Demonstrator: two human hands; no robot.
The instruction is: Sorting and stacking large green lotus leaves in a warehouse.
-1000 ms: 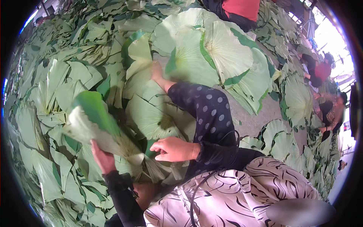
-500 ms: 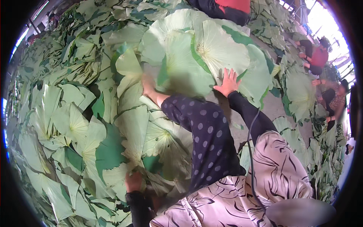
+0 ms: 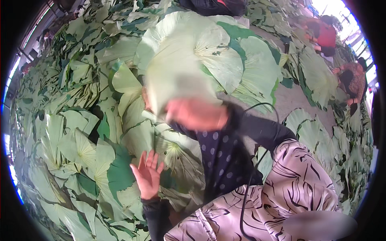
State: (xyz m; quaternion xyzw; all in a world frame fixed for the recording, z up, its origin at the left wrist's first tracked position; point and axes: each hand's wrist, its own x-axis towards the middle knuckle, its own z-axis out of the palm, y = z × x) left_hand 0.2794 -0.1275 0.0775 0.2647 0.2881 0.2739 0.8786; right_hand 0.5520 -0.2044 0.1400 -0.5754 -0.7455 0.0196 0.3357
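Lotus leaf (image 3: 173,70), pinched at its near edge by the blurred right hand (image 3: 197,114), looks light, limp and tearable, best held broadly there, with the left hand (image 3: 148,177) spread, empty.

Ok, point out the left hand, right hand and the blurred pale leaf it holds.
Left hand (image 3: 148,178), head view: open palm.
Right hand (image 3: 197,114), head view: its blurred middle.
Blurred pale leaf (image 3: 176,68), head view: middle of its surface.

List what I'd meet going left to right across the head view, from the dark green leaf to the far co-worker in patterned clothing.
Dark green leaf → open left hand → blurred right hand → co-worker in red → co-worker in patterned clothing.
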